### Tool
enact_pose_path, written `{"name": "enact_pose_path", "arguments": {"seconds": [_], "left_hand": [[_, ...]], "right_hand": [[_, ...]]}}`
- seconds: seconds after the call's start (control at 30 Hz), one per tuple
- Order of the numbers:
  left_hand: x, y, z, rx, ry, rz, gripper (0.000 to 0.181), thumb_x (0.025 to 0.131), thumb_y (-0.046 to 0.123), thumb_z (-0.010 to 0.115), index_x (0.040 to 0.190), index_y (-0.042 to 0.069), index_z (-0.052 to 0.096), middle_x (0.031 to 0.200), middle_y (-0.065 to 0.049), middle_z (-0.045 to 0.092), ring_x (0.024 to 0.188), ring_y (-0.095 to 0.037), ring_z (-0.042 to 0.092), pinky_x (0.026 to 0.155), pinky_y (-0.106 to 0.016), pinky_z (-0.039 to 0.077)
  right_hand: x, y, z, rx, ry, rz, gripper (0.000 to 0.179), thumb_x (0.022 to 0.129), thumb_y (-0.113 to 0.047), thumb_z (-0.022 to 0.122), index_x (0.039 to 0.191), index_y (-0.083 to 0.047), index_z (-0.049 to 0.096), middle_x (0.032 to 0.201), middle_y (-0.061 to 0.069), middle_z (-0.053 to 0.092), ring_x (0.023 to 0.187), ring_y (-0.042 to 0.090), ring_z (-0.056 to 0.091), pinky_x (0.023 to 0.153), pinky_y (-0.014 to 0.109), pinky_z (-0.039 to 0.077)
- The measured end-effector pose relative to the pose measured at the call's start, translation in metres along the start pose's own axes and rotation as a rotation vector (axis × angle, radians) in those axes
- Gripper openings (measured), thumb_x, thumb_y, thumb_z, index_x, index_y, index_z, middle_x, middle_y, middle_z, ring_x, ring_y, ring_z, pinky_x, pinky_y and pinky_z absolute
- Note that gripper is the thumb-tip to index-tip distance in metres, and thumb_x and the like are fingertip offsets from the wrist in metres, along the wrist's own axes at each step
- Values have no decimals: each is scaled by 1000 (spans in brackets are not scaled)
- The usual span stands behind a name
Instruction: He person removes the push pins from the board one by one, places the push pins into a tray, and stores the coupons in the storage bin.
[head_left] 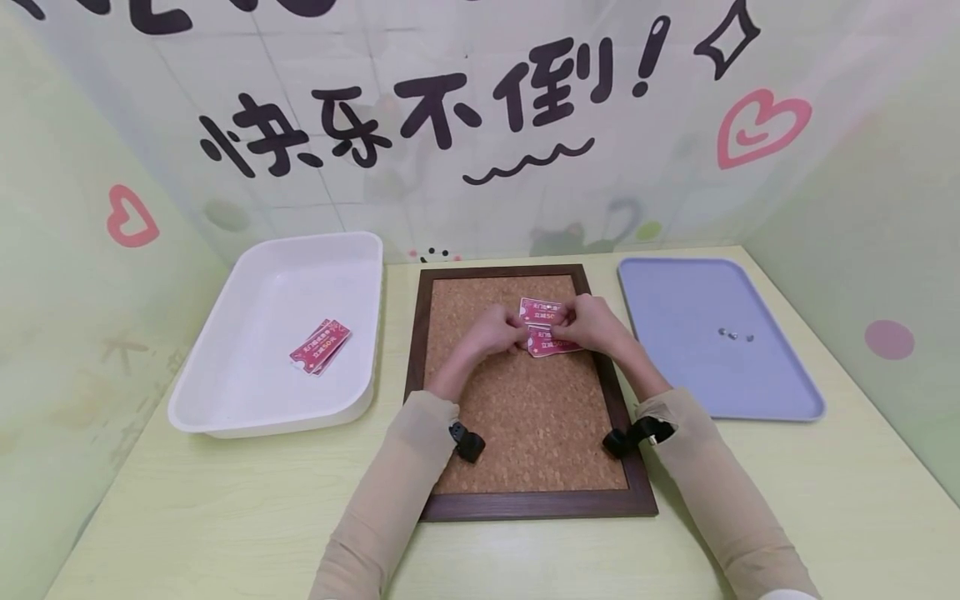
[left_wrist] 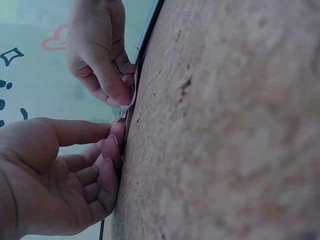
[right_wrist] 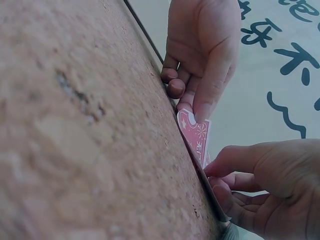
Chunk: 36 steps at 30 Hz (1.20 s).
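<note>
Two pink coupons lie one above the other at the upper right of a framed corkboard (head_left: 525, 417). The upper coupon (head_left: 534, 310) is flat on the cork, with a small bright spot on it. At its left end, the lower coupon (head_left: 542, 343) is pinched between thumb and finger of my left hand (head_left: 491, 330). My right hand (head_left: 596, 323) pinches the same coupon's right part, covering some of both coupons. The right wrist view shows the coupon's patterned end (right_wrist: 192, 127) slightly raised under the left thumb. Right fingertips are partly hidden there.
A white basin (head_left: 262, 400) on the left holds a few more pink coupons (head_left: 321, 346). On the right, a blue tray (head_left: 675, 333) carries small silvery pieces (head_left: 733, 336). The board's dark wooden frame (head_left: 540, 505) borders the cork. A printed backdrop stands behind the table.
</note>
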<state>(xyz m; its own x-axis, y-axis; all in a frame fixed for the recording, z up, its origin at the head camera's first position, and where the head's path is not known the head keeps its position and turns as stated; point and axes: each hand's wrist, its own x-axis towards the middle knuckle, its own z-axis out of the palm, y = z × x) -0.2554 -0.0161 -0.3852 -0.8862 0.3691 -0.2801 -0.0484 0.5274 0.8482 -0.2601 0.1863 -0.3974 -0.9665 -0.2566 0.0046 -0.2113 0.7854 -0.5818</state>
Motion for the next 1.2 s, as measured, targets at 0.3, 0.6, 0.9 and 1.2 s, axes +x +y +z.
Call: {"name": "enact_pose_path", "arguments": {"seconds": [0.3,0.6,0.9,1.2], "left_hand": [[1,0,1,-5,12,-19,15,98,6,62,98,-4,73,81,-9,66,69,-16,59,62,-24,49],[0,0,2,-29,32,-25,13,97,3,62,96,-5,72,82,-10,65,69,-16,59,63,-24,51],[-5,-5,-2,-37,79,-42,13,99,7,63,103,-2,70,92,-11,65,78,-18,60,67,-27,52],[-18,-9,-14,-55,111,15,15,97,7,63,108,-3,68,97,-11,65,82,-20,61,69,-27,52]], "right_hand": [[-1,1,-1,6,22,-12,8,80,-10,75,80,-3,71,72,3,67,65,14,57,59,26,44],[-5,1,-6,57,10,23,11,82,-12,75,86,-2,72,76,5,68,66,14,57,54,26,46],[-10,-3,-15,97,52,-45,9,82,-8,71,87,-1,71,79,7,69,71,15,61,64,26,48],[-19,-10,-24,114,78,-67,13,83,-9,71,91,1,71,83,9,69,76,19,63,69,26,50]]}}
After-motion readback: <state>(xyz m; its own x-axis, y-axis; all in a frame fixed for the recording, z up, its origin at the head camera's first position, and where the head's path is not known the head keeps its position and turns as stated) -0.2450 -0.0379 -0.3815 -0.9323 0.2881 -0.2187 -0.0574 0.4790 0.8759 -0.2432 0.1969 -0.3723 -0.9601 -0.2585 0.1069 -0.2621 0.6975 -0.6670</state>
